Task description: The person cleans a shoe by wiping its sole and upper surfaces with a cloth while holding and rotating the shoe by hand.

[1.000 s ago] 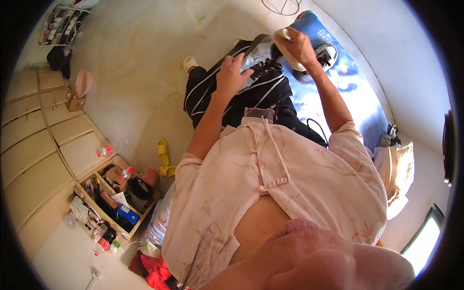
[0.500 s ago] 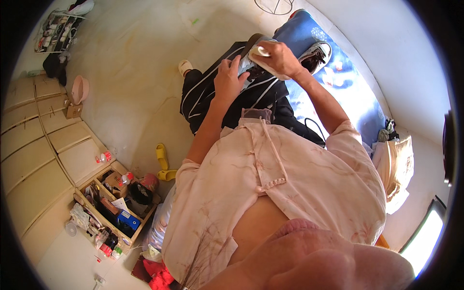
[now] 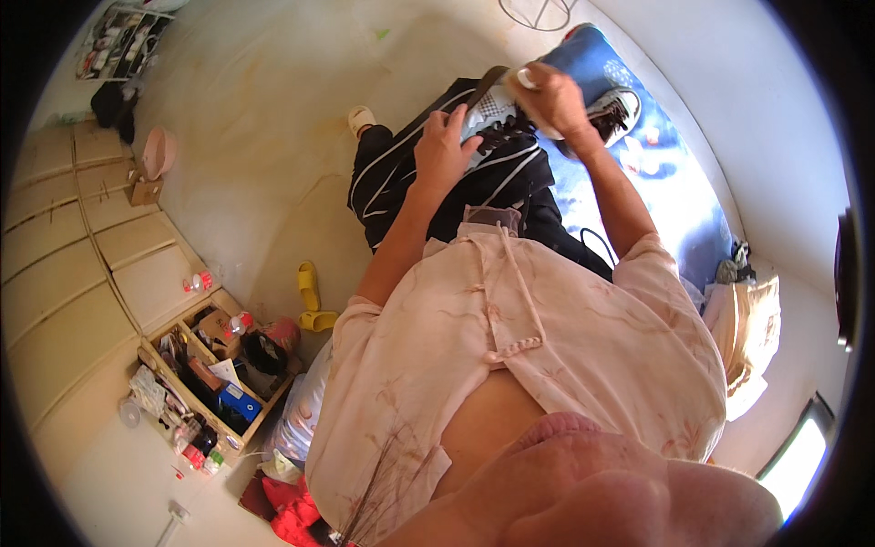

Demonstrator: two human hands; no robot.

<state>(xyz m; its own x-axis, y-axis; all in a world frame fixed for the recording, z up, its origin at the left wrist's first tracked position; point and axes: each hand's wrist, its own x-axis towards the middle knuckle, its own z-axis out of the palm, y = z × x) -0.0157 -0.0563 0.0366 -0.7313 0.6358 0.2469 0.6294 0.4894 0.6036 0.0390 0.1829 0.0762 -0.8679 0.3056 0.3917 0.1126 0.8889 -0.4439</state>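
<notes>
Across my lap, on dark trousers with white stripes, rests a white and pale blue sneaker (image 3: 490,109) with dark laces and a dark sole edge. My left hand (image 3: 444,150) grips its near side, fingers curled against the upper. My right hand (image 3: 554,98) is closed around a cream-coloured brush (image 3: 526,98), blurred and partly hidden by the fingers, just right of the sneaker's laces. A matching sneaker (image 3: 617,116) with dark laces lies right of that hand, on the blue patterned bed cover (image 3: 670,182).
Yellow slippers (image 3: 310,290) lie on the floor to the left. Beyond them are an open wooden drawer (image 3: 205,383) full of odds and ends, pale cabinets (image 3: 64,264) and a pink basin (image 3: 159,152). A wire stand (image 3: 538,14) is at the far edge; a white wall borders the bed.
My right hand has moved slightly right with the brush, uncovering more of the sneaker's side and laces. My left hand stays on the sneaker. The whole view has shifted a little.
</notes>
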